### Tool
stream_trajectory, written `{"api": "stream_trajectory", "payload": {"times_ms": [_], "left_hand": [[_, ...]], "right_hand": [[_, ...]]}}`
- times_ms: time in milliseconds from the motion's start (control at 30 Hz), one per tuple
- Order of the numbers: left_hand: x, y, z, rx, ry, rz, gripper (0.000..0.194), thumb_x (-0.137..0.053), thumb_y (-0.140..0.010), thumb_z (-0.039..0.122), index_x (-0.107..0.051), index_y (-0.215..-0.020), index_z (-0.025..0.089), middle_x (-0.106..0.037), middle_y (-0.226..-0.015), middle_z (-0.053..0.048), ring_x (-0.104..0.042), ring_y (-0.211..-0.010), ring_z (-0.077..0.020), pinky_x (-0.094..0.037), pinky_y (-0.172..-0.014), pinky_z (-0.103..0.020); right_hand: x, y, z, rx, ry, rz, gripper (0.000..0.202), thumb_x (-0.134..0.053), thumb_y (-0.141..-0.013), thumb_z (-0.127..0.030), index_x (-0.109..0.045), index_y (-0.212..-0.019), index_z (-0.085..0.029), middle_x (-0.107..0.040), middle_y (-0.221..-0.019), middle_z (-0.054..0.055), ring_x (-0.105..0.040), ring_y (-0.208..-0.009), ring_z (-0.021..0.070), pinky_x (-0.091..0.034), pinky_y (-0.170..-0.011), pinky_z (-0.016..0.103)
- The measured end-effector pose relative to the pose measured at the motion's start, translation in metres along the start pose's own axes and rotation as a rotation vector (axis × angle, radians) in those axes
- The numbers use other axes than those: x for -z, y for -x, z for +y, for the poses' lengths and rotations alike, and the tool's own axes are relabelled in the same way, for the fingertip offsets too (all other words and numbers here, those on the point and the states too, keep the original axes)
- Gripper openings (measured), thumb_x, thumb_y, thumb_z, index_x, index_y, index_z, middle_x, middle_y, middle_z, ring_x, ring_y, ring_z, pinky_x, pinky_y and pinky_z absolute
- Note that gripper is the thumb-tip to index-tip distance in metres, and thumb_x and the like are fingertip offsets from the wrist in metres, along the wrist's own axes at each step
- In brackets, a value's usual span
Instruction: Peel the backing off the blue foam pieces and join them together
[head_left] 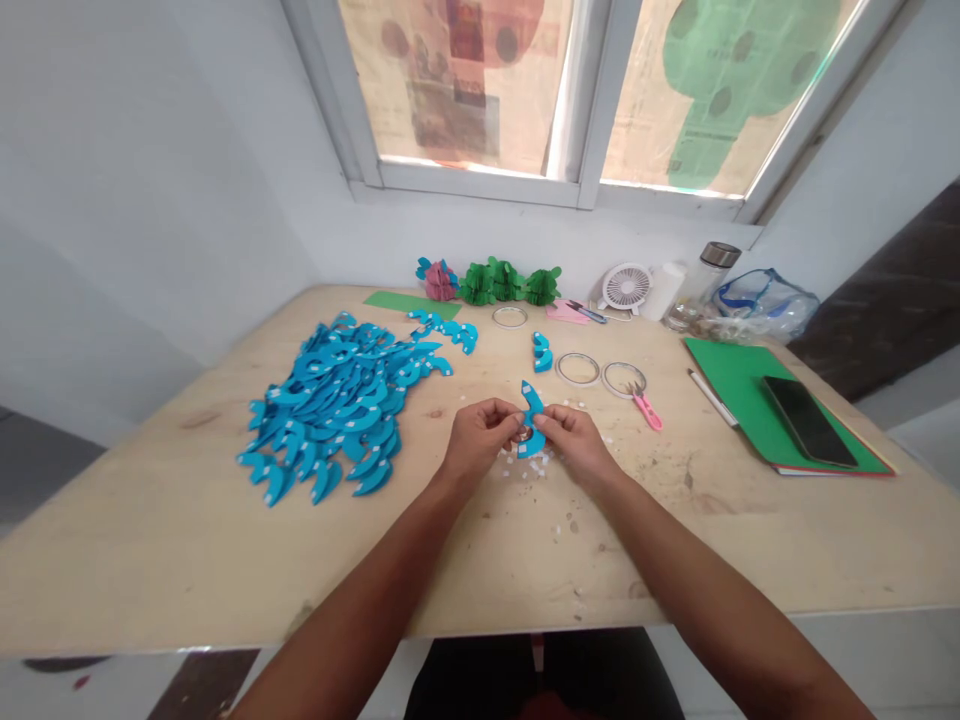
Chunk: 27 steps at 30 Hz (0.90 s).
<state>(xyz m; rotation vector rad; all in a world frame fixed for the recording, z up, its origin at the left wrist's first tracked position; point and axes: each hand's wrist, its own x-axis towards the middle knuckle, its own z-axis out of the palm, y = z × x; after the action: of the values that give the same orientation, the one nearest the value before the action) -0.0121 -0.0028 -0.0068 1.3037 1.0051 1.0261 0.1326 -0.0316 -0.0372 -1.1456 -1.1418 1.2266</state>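
Between my two hands, just above the table, is a blue curved paper piece (533, 398) with small white squares on it. My left hand (486, 430) pinches its left side, and my right hand (574, 438) pinches its right side. Small white paper bits (534, 468) lie scattered below. To the left spreads a large pile of similar blue paper pieces (345, 390), many bearing white squares. Beyond my hands lies another small blue piece (541, 353), and a short row of blue pieces (450, 328) sits near the pile's far edge.
Rolls of tape (577, 369) and pink-handled scissors (646, 408) lie right of centre. Farther right, a black phone (810, 420) rests on a green folder (720, 370) beside a pen (712, 398). Green paper figures (504, 281), a small fan (627, 288) and a bottle (705, 283) line the wall.
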Motion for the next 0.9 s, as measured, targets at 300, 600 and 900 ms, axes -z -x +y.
{"api": "stream_trajectory", "payload": {"times_ms": [300, 600, 900], "left_hand": [[-0.003, 0.007, 0.005, -0.049, 0.002, 0.014, 0.013, -0.063, -0.065, 0.025, -0.061, -0.062, 0.013, -0.060, -0.051, 0.001, -0.051, -0.046, -0.0089, -0.041, -0.047, -0.020], [0.000, 0.001, 0.000, -0.049, 0.154, 0.096, 0.015, -0.065, -0.064, 0.026, -0.061, -0.065, 0.012, -0.061, -0.054, 0.000, -0.051, -0.047, -0.0087, -0.042, -0.049, -0.021], [0.000, -0.002, -0.007, 0.049, 0.234, 0.063, 0.024, -0.068, -0.062, 0.032, -0.062, -0.075, 0.012, -0.065, -0.064, -0.003, -0.058, -0.057, -0.0127, -0.045, -0.051, -0.023]], "right_hand": [[-0.002, 0.000, -0.003, 0.070, 0.130, 0.038, 0.024, -0.063, -0.070, -0.037, -0.056, -0.059, -0.017, -0.052, -0.053, -0.003, -0.042, -0.049, 0.0091, -0.031, -0.048, 0.022], [-0.005, 0.003, -0.009, 0.031, 0.057, -0.061, 0.022, -0.058, -0.076, -0.038, -0.063, -0.074, -0.017, -0.058, -0.061, -0.002, -0.048, -0.054, 0.0089, -0.035, -0.053, 0.021], [-0.004, 0.001, -0.003, -0.008, 0.064, 0.022, 0.024, -0.062, -0.071, -0.038, -0.059, -0.062, -0.016, -0.054, -0.051, -0.003, -0.043, -0.046, 0.0078, -0.030, -0.046, 0.021]]}}
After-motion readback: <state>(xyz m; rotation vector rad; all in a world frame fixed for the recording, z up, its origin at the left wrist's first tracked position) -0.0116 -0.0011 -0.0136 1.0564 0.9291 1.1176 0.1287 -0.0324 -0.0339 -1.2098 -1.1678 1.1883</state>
